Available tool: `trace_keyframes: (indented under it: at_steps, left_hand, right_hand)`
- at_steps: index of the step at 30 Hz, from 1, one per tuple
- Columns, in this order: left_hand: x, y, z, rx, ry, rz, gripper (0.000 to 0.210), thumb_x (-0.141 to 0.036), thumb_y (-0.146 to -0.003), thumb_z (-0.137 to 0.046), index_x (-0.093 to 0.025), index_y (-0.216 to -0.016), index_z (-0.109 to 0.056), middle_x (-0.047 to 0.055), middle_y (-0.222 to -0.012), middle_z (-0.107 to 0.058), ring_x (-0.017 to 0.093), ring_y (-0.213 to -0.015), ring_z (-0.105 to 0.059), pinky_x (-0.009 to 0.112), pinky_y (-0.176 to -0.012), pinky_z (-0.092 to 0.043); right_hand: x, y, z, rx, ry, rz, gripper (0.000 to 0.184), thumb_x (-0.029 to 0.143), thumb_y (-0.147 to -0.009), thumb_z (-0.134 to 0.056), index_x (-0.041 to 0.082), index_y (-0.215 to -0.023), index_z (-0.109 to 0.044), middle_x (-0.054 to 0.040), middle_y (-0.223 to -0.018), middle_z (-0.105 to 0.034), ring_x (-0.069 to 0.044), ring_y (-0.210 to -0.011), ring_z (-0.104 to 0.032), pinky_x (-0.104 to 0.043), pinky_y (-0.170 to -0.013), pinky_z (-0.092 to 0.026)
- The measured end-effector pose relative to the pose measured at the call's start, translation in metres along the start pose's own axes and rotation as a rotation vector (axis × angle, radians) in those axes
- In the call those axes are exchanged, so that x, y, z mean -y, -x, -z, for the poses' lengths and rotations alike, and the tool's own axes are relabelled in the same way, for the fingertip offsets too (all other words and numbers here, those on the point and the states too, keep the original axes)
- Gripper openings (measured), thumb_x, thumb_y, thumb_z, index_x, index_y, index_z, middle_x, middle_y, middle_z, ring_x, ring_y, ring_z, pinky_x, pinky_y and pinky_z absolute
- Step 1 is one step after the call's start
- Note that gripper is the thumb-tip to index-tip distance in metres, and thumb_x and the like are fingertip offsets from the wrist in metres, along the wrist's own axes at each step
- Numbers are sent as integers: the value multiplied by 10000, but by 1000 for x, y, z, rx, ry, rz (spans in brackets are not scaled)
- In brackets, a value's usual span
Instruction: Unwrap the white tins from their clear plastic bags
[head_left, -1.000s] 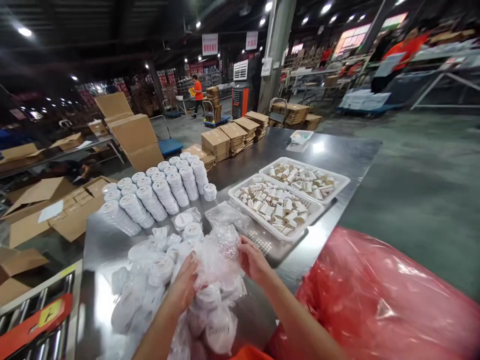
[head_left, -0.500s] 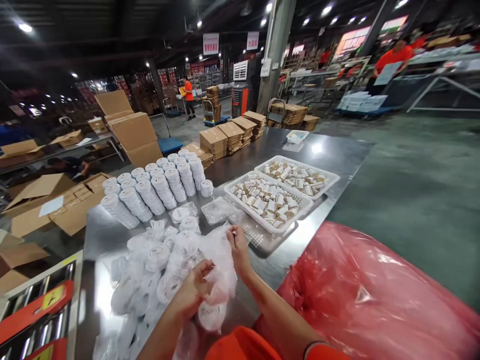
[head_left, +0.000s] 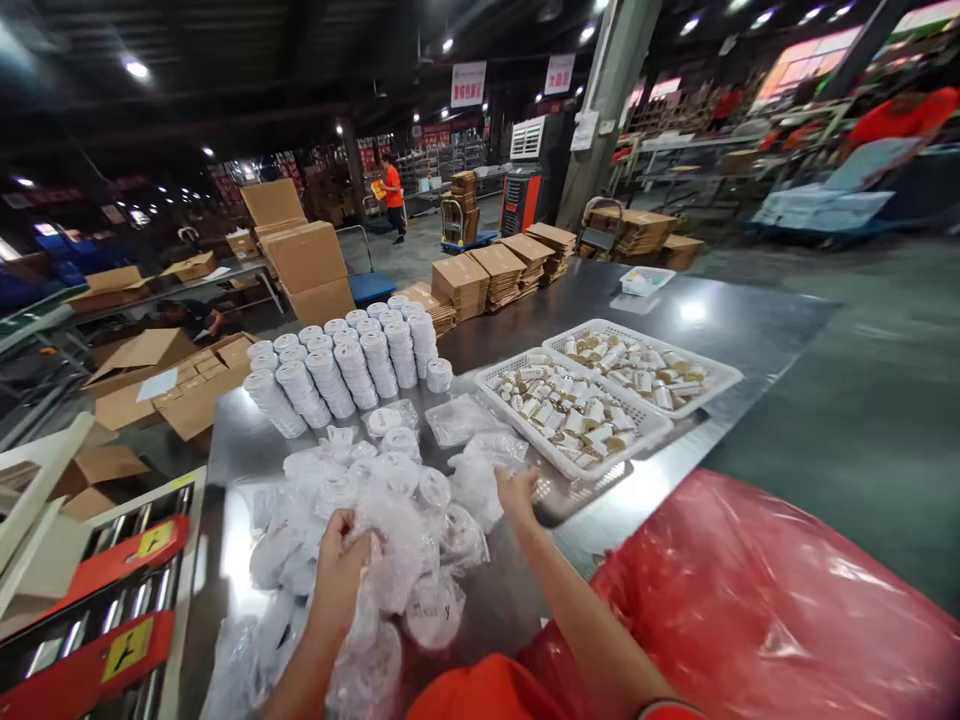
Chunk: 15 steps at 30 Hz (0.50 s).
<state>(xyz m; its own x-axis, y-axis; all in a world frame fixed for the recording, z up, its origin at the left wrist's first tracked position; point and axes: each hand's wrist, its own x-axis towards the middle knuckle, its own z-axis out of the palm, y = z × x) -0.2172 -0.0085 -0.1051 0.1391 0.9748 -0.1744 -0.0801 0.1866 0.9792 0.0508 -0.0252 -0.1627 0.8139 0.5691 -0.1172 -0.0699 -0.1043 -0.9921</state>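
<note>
My left hand [head_left: 341,565] is closed, gripping a translucent bubble-wrap bag [head_left: 394,545] by its left side. Further right, my right hand [head_left: 519,490] has its thumb and fingers apart, beside another translucent bag [head_left: 478,485]; whether it touches that bag I cannot tell. Below the held bag lies a bagged white disc [head_left: 435,610] with dark lettering on its face. A heap of bagged white discs [head_left: 300,545] spreads around my left forearm, which hides part of it. Flat clear bags [head_left: 461,420] lie beyond the heap.
Stacked white discs [head_left: 337,375] stand in rows at the back left. Two white baskets [head_left: 517,420] hold small white-and-gold cylinders. Folded cartons [head_left: 461,285] line the table's far edge. A large red plastic bag [head_left: 742,600] bulges at right; a roller conveyor [head_left: 142,590] runs at left.
My right hand has come off the bag that both hands held and moved right. My left hand, still gripping it, has shifted left. The view has turned slightly left.
</note>
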Motion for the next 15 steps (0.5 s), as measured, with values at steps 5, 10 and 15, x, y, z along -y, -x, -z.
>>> trace_keyframes:
  at_steps: [5, 10, 15]
  left_hand:
    - [-9, 13, -13, 13, -246, -165, 274, -102, -566, -611, -218, -803, -536, -29, -761, -546, 146, -748, -524, 228, -669, -414]
    - [-21, 26, 4, 152, -83, 89, 445, -94, -478, -543, -233, -899, -520, -22, -725, -618, 154, -641, -547, 245, -575, -428]
    - [-19, 30, 42, 221, 115, 299, 525, -78, -425, -501, -218, -927, -568, -54, -578, -567, 84, -428, -428, 195, -413, -242]
  right_hand:
    - [6, 81, -26, 557, -73, -203, 374, 565, -759, -615, 191, -764, -634, -54, -739, -658, -200, -643, -613, -325, -555, -477]
    - [29, 111, -24, 910, -298, -148, 344, 411, -637, -765, 206, -614, -489, 60, -558, -494, -84, -503, -417, -217, -481, -295]
    - [40, 101, -21, 843, -344, -153, 419, 432, -670, -742, 240, -686, -370, 102, -532, -504, -44, -369, -246, -207, -390, -141]
